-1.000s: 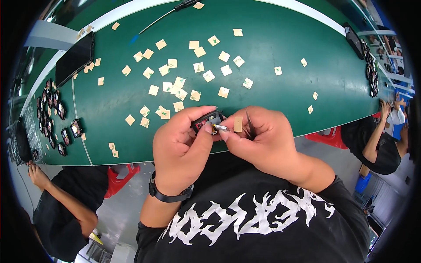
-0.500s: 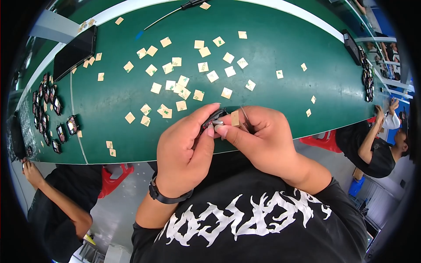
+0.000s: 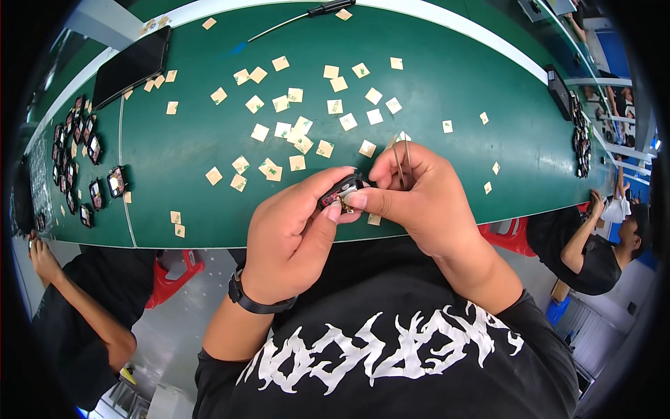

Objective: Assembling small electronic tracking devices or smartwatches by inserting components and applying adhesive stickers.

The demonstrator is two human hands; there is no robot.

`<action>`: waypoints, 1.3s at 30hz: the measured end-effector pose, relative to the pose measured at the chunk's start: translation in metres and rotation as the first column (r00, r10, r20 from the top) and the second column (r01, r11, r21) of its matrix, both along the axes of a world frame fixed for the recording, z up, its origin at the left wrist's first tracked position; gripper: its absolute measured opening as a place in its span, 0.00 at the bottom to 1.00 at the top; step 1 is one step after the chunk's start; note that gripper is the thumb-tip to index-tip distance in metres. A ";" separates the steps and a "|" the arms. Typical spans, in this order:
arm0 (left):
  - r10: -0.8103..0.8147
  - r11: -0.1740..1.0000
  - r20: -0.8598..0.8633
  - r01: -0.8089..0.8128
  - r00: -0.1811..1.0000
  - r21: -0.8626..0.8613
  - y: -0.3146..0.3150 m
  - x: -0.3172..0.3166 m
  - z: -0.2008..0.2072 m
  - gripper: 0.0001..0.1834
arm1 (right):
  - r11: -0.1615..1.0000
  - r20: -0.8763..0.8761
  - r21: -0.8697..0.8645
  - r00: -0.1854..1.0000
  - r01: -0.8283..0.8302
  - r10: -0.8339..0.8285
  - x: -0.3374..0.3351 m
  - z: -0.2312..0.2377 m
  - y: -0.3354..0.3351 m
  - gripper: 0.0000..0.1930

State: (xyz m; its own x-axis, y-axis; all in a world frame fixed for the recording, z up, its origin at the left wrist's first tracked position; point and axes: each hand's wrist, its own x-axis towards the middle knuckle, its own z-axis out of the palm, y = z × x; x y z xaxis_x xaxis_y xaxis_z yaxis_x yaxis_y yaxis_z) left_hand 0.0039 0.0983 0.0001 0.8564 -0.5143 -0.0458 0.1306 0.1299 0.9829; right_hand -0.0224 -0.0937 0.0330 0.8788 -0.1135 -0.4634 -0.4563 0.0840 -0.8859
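Above the table's near edge, my left hand is closed around a small black electronic device with silvery and reddish inner parts exposed. Its thumb presses on the device's lower side. My right hand has tweezers tucked among its fingers, tips pointing up and away. The right thumb and a fingertip touch the device's right side, so the parts under them are partly hidden. Just below the right fingers, a tan paper square lies by the table edge.
Many tan paper squares are scattered over the green table. A screwdriver and a black tablet-like slab lie at the back. Small black devices cluster left, more far right. Co-workers sit on both sides.
The tan square that was at my right fingers now lies lower, by the table edge. My right thumb has shifted on the device, whose inside shows more. The view has moved slightly.
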 end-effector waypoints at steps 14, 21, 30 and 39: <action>-0.032 0.998 0.101 0.026 0.994 0.061 0.007 0.000 0.002 0.19 | 0.990 -0.053 0.140 0.998 -0.028 0.036 0.005 0.005 0.005 0.11; 0.066 0.990 -0.252 -0.094 0.965 -0.104 -0.002 0.000 0.013 0.20 | 0.994 -0.060 0.000 0.992 -0.113 0.113 0.006 0.009 0.003 0.08; 0.100 0.960 -0.461 -0.208 0.882 -0.188 0.004 0.011 0.016 0.21 | 0.980 0.042 -0.137 0.989 0.144 -0.139 -0.040 0.012 -0.071 0.04; 0.141 0.951 -0.429 -0.243 0.892 -0.192 -0.003 0.011 0.019 0.19 | -0.413 0.173 -0.910 0.932 0.028 -0.318 -0.151 -0.020 -0.435 0.23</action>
